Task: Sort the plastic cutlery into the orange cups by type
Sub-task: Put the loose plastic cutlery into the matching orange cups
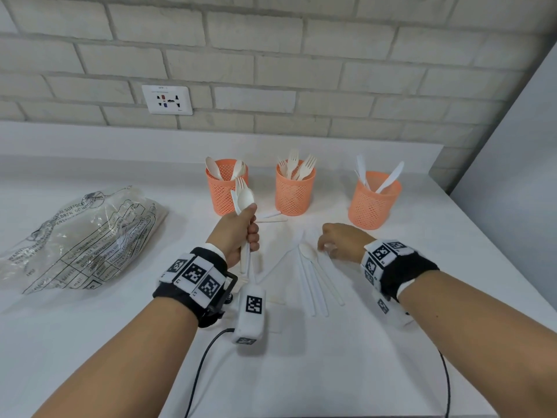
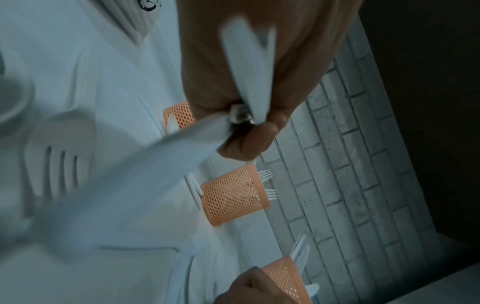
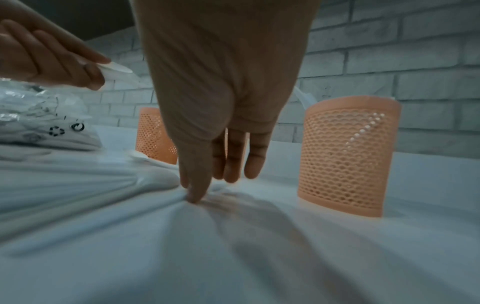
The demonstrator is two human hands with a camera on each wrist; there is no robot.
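Three orange mesh cups stand in a row by the wall: the spoon cup (image 1: 226, 188), the fork cup (image 1: 294, 188) and the knife cup (image 1: 373, 200). My left hand (image 1: 238, 233) grips a bundle of white cutlery (image 1: 244, 200) upright in front of the spoon cup; a spoon and a fork show at its top. The left wrist view shows that fist (image 2: 249, 127) closed round the handles (image 2: 155, 170). My right hand (image 1: 340, 239) reaches down beside loose cutlery (image 1: 313, 273) on the table, fingers extended. One fingertip (image 3: 193, 197) touches the surface.
A crumpled clear plastic bag (image 1: 81, 236) lies at the left of the white table (image 1: 452, 327). Two more pieces (image 1: 271, 217) lie at the fork cup's base. A wall socket (image 1: 167, 99) sits on the brick wall. Black cables (image 1: 205, 366) trail from my wrists.
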